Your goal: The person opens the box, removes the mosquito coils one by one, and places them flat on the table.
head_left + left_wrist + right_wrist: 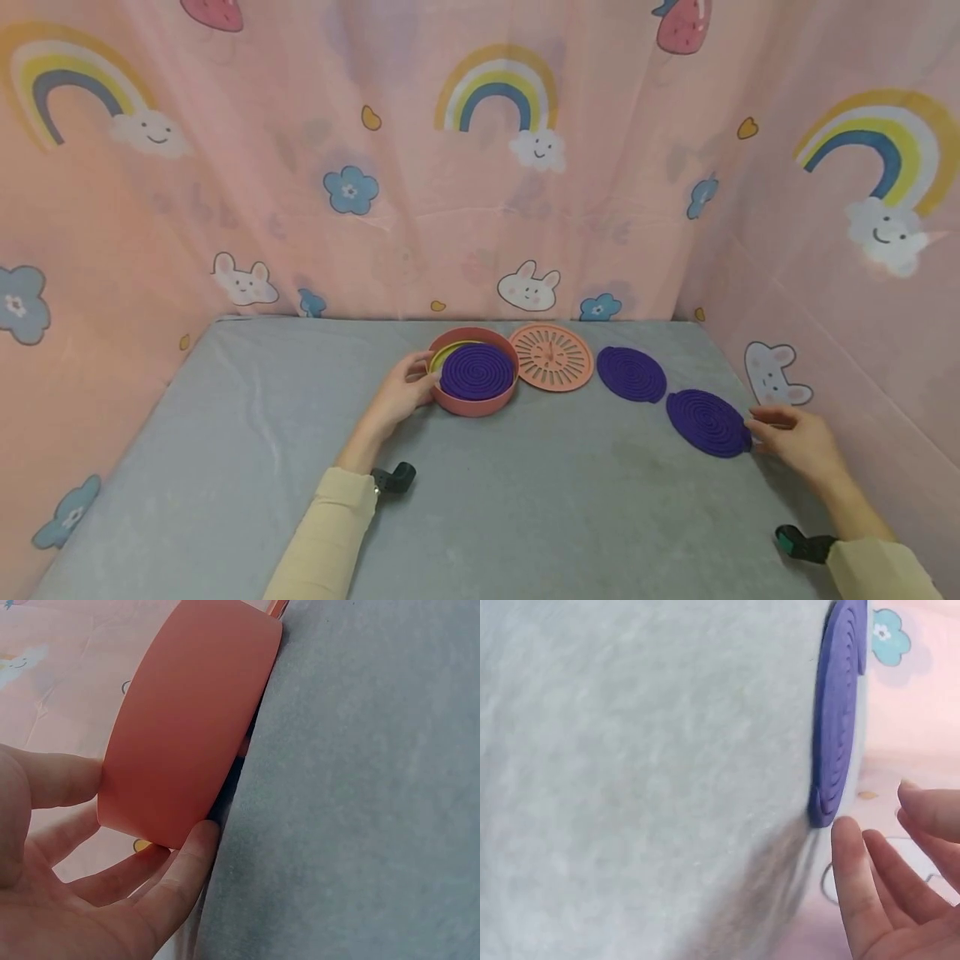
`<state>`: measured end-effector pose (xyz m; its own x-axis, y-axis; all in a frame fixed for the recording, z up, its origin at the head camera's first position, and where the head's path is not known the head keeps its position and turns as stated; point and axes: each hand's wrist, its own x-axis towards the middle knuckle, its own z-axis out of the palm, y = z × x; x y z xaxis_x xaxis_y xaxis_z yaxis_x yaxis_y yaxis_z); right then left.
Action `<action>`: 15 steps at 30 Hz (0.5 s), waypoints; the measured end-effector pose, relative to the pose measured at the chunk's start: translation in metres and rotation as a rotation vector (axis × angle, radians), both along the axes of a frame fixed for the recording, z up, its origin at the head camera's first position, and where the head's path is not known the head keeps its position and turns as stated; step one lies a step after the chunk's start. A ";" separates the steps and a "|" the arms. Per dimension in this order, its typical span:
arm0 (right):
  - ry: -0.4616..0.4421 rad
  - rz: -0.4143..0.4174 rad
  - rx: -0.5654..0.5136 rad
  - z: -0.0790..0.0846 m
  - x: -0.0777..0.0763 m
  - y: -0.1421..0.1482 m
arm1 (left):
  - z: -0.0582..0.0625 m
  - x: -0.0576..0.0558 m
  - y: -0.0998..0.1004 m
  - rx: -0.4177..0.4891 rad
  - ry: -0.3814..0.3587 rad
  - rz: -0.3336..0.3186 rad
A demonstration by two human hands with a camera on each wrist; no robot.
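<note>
A coral round container [474,407] stands near the back of the table. Inside it lie a purple spiral coaster [477,372] and, partly covered, a yellow piece [444,353]. My left hand [397,396] grips the container's left side, thumb at the rim and fingers against the wall; the left wrist view shows the coral wall [191,712] between them. At the right, a second purple spiral coaster [707,423] lies flat. Beside its right tab my right hand [801,446] hovers, fingers spread. In the right wrist view the fingertips are just off the coaster [838,720].
A peach slotted disc [553,358] lies against the container's right side. Between it and the right-hand coaster lies another purple spiral coaster [632,374]. Grey cloth [525,517] covers the table, with pink printed curtains [405,250] behind and at both sides.
</note>
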<state>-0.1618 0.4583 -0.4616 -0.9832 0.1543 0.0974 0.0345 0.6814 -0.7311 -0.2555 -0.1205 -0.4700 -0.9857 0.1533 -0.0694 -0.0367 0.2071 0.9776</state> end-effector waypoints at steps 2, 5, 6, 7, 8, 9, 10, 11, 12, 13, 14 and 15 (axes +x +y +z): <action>-0.005 0.006 0.049 0.004 -0.001 -0.004 | 0.000 0.001 -0.001 -0.003 -0.004 0.001; -0.025 0.030 0.059 0.009 -0.004 -0.013 | 0.000 0.001 -0.001 0.001 -0.010 0.003; -0.033 0.039 0.046 0.011 -0.005 -0.017 | 0.000 0.001 -0.002 0.000 -0.008 0.005; -0.044 0.049 0.036 0.012 -0.007 -0.022 | 0.000 0.001 -0.002 0.002 -0.007 0.005; -0.055 0.058 0.025 0.013 -0.009 -0.027 | -0.001 0.001 -0.002 0.002 -0.004 0.006; -0.063 0.068 0.009 0.014 -0.011 -0.031 | 0.000 0.001 -0.002 0.002 -0.003 0.007; -0.069 0.079 -0.005 0.014 -0.013 -0.036 | 0.000 0.001 -0.002 0.004 -0.002 0.008; -0.070 0.087 -0.012 0.015 -0.015 -0.041 | 0.000 0.001 -0.002 0.002 -0.002 0.009; -0.073 0.101 -0.026 0.015 -0.017 -0.045 | 0.000 0.001 -0.001 0.002 -0.001 0.008; -0.071 0.116 -0.039 0.016 -0.020 -0.050 | 0.000 0.000 -0.001 0.001 0.001 0.007; -0.070 0.130 -0.057 0.017 -0.022 -0.055 | 0.000 0.000 -0.001 -0.003 0.003 0.007; -0.067 0.139 -0.077 0.017 -0.025 -0.060 | 0.001 0.000 0.000 -0.006 0.004 0.007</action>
